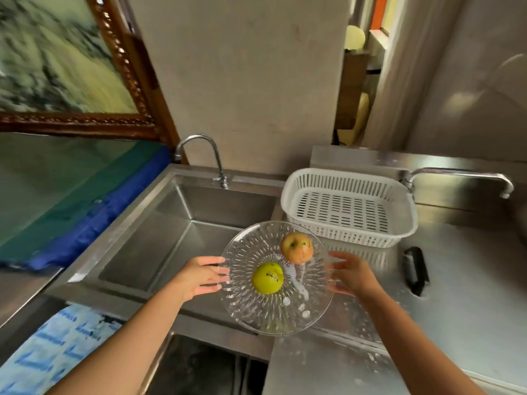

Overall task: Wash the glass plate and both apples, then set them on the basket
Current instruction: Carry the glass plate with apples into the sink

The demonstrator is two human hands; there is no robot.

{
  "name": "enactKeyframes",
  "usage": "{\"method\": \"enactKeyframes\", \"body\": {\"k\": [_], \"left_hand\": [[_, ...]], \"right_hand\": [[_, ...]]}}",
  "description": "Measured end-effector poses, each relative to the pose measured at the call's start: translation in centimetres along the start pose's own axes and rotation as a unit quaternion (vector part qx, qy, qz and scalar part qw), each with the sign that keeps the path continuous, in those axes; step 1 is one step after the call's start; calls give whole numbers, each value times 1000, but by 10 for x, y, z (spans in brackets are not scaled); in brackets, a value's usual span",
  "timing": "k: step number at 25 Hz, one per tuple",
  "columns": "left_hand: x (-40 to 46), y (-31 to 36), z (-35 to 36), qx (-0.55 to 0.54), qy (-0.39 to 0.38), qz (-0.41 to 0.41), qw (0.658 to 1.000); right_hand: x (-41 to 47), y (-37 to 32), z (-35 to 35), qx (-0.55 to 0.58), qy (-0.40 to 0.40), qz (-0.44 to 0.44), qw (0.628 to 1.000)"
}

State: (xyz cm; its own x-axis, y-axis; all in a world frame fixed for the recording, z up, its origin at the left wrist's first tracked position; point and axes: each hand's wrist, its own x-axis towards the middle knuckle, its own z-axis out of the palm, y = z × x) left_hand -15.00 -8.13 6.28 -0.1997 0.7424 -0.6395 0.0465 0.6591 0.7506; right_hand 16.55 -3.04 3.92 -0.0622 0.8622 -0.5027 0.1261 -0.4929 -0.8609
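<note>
Setting: stainless steel counter (462, 280) with a sunken sink basin (182, 232), seen from above; a plain wall behind and a framed painting (57, 58) far off to the left.
Glass plate (276, 277): clear, with a ribbed cut pattern, held between the two hands — it sits over the near right corner of the sink, partly above the counter edge. White smears and droplets show on its near right part.
Green apple (267, 277): on the plate, nearer the left hand, with small dark marks on its skin.
Red-orange apple (297, 248): also on the plate, on the far side and closer to the right hand; it stands just apart from the green one.
Left hand (199, 276): fingers closed onto the plate's left rim, thumb on top.
Right hand (350, 273): blurred, fingers spread at the plate's right rim; whether it truly grips the rim or only touches it, I cannot tell.
Basket (346, 206): white slotted plastic, on the counter beyond the right hand — nothing lies in it.
Faucets: one curved faucet (205, 158) beyond the left hand at the sink's back edge; a second spout (462, 178) beyond and right of the basket.
Black brush (415, 269): flat on the counter to the right of the right hand, well apart from the plate.
</note>
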Motion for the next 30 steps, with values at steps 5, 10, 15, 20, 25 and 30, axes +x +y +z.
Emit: {"method": "enactKeyframes", "body": {"k": [5, 10, 15, 20, 25, 30], "left_hand": [[0, -6, -95, -32, 19, 10, 999], [31, -7, -195, -19, 9, 28, 999], [71, 1, -279, 37, -1, 22, 999], [130, 4, -307, 73, -4, 1, 997], [221, 3, -292, 82, 22, -8, 996], [320, -18, -270, 60, 54, -34, 996]], "right_hand": [[8, -26, 91, -4, -54, 2, 999], [19, -35, 193, -1, -46, -3, 999], [37, -34, 279, 9, -24, 4, 1000], [77, -36, 320, 3, 7, 16, 1000], [161, -22, 331, -19, 25, 11, 999], [255, 25, 344, -8, 36, 24, 999]]}}
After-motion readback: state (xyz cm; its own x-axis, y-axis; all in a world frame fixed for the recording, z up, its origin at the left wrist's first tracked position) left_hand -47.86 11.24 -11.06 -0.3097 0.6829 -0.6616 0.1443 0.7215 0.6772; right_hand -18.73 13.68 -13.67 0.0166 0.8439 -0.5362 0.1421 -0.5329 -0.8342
